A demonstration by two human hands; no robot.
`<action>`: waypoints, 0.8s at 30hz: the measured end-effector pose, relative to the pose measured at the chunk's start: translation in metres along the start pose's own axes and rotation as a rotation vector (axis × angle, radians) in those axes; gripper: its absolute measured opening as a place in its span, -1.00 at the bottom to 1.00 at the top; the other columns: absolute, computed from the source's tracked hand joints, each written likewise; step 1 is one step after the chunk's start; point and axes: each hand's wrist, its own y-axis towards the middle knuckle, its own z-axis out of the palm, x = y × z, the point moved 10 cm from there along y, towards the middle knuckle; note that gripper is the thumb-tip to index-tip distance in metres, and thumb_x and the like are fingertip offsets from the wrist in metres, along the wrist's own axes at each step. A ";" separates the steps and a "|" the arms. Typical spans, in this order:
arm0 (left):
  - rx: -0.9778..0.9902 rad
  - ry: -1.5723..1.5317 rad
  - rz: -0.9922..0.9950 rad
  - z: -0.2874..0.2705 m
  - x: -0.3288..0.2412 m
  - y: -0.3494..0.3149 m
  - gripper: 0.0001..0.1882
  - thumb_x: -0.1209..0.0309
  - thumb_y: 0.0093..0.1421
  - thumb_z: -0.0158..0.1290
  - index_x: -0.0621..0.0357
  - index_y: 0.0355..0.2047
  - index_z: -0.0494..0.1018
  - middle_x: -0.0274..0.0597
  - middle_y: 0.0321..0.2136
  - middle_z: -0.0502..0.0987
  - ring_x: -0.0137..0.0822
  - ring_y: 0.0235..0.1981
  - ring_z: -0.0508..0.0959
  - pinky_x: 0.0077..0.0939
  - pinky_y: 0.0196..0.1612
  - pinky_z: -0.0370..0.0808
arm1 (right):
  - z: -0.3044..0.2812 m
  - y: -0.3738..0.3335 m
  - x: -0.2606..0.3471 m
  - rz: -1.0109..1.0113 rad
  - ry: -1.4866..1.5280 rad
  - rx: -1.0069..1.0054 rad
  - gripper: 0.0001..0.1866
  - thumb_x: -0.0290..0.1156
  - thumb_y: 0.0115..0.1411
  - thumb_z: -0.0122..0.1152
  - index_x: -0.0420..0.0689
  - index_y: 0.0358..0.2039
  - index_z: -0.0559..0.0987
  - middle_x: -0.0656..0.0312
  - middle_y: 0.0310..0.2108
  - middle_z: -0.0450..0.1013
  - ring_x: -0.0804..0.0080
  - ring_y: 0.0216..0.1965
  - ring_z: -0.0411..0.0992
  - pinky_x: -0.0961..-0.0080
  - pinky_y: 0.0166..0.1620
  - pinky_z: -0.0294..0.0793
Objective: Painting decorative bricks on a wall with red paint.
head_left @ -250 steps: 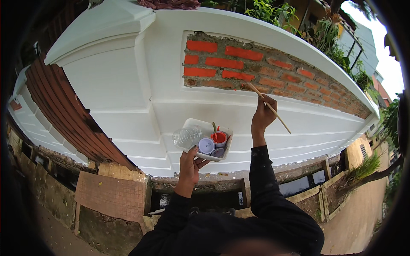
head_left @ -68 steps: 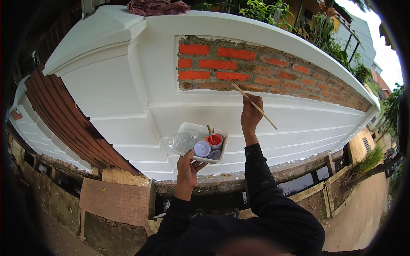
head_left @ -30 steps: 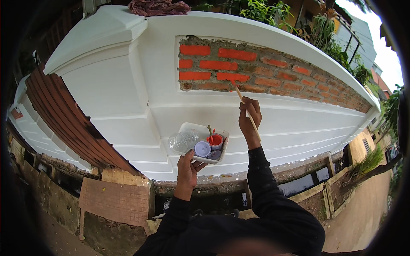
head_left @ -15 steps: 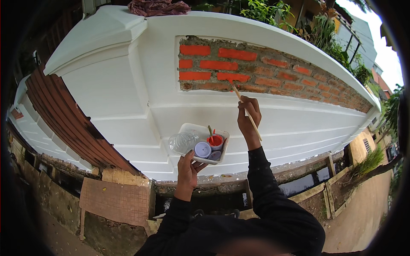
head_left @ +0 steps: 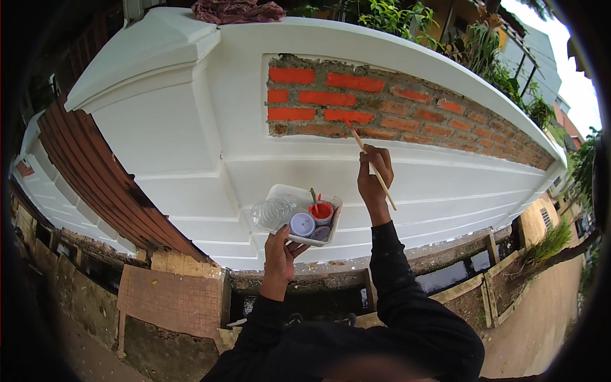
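Observation:
Pinched in my right hand [head_left: 375,173] is a paintbrush [head_left: 380,180] with a long pale wooden handle. Its red tip meets the lower edge of an orange-red brick [head_left: 347,116] in the wall's brick panel [head_left: 398,107]. Several bricks at the panel's left are bright orange-red; those to the right look mostly bare or faded. My left hand [head_left: 280,258] grips a white plastic tray [head_left: 289,190] by its near edge. Inside it are an open pot of red paint [head_left: 320,211] with a stick in it, a pale lilac lidded tub [head_left: 302,224] and a clear plastic container [head_left: 272,213].
A white wall [head_left: 280,162] surrounds the panel, with a maroon cloth [head_left: 237,11] on its top. Below runs a drainage ditch [head_left: 318,304] with water, edged by concrete. A brown metal gate [head_left: 105,172] stands left, plants [head_left: 401,22] behind the wall.
My right hand and the brush have shifted slightly right and down along the same brick, whose lower edge now looks more evenly red. The left hand and tray stay put.

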 end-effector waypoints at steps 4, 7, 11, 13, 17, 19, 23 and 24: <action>0.015 -0.061 -0.016 0.002 0.002 0.003 -0.50 0.20 0.26 0.14 0.17 0.11 0.31 -0.09 -0.03 0.52 -0.09 -0.13 0.68 -0.09 -0.07 0.71 | -0.008 0.003 -0.018 0.038 -0.006 -0.047 -0.82 -0.74 0.11 0.27 -0.18 -0.45 0.49 0.10 -0.24 0.55 0.19 -0.17 0.56 0.39 -0.12 0.56; -0.008 0.005 -0.014 0.002 0.002 0.002 -0.50 0.11 0.26 0.11 0.20 0.06 0.38 -0.07 -0.03 0.55 -0.07 -0.07 0.65 -0.09 0.00 0.67 | -0.006 -0.002 -0.007 0.013 -0.026 -0.023 -0.83 -0.75 0.12 0.26 -0.19 -0.45 0.48 0.09 -0.25 0.54 0.19 -0.19 0.56 0.39 -0.13 0.56; 0.000 0.006 -0.011 0.004 0.002 0.000 -0.50 0.11 0.26 0.11 0.20 0.06 0.38 -0.07 -0.04 0.56 -0.07 -0.08 0.66 -0.09 -0.01 0.67 | -0.004 -0.001 -0.015 0.007 -0.056 0.000 -0.83 -0.74 0.11 0.25 -0.18 -0.45 0.49 0.10 -0.24 0.54 0.17 -0.18 0.57 0.37 -0.15 0.59; 0.003 0.001 0.002 0.005 0.001 0.002 -0.50 0.11 0.26 0.11 0.20 0.06 0.38 -0.07 -0.04 0.56 -0.07 -0.09 0.66 -0.09 -0.01 0.67 | -0.011 0.002 -0.020 0.023 -0.073 -0.036 -0.83 -0.72 0.11 0.25 -0.16 -0.47 0.49 0.11 -0.22 0.54 0.14 -0.15 0.58 0.36 -0.16 0.60; -0.006 0.006 -0.004 0.003 0.003 0.003 -0.50 0.12 0.26 0.11 0.21 0.06 0.38 -0.06 -0.04 0.56 -0.06 -0.09 0.67 -0.10 0.00 0.67 | -0.006 -0.001 -0.003 -0.043 -0.043 0.009 -0.83 -0.72 0.10 0.24 -0.15 -0.47 0.49 0.15 -0.22 0.54 0.17 -0.18 0.59 0.35 -0.18 0.61; -0.001 0.012 -0.007 0.001 0.004 0.002 -0.50 0.12 0.26 0.11 0.20 0.06 0.38 -0.06 -0.04 0.56 -0.07 -0.09 0.66 -0.10 0.00 0.67 | 0.001 0.001 -0.006 -0.032 -0.052 0.046 -0.83 -0.72 0.11 0.24 -0.15 -0.46 0.49 0.15 -0.22 0.54 0.17 -0.19 0.59 0.34 -0.19 0.61; 0.017 -0.055 -0.027 0.005 0.006 0.004 -0.51 0.21 0.26 0.13 0.17 0.10 0.31 -0.10 -0.03 0.52 -0.10 -0.14 0.68 -0.12 -0.09 0.72 | -0.015 0.001 -0.017 -0.019 -0.123 -0.033 -0.84 -0.74 0.12 0.23 -0.17 -0.44 0.49 0.10 -0.22 0.53 0.14 -0.20 0.59 0.33 -0.20 0.61; 0.016 -0.057 -0.035 0.005 0.007 0.003 -0.51 0.20 0.26 0.13 0.17 0.11 0.31 -0.10 -0.04 0.52 -0.10 -0.14 0.68 -0.12 -0.09 0.72 | -0.016 0.000 -0.015 -0.020 -0.122 -0.033 -0.84 -0.74 0.12 0.23 -0.17 -0.44 0.49 0.10 -0.22 0.53 0.14 -0.20 0.59 0.33 -0.20 0.61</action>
